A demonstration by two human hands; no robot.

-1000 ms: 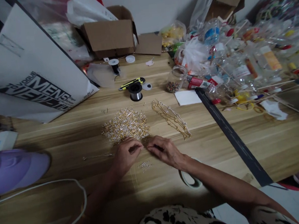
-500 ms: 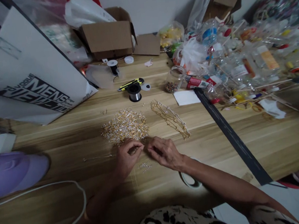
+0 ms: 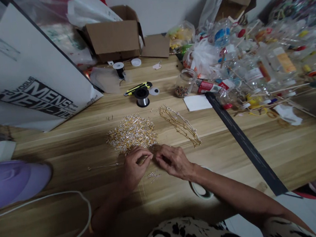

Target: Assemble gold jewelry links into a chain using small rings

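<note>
Grip on both sides is pinched, thumb to fingers, left hand (image 3: 134, 166) just beside right hand (image 3: 175, 162); anything between the tips is too small to make out. Beyond them lies the gold-and-silver pile (image 3: 133, 133) on the counter (image 3: 222, 146); silver bits (image 3: 153, 175) lie between the wrists.

Gold/silver pile (image 3: 133, 133): shiny, prob. metal, pcs too small to be sure. Tabletop (image 3: 222, 160): smooth wood grain. Box (image 3: 113, 37): matt cardbd. Bottles (image 3: 253, 74): clear, glossy plastic.
</note>
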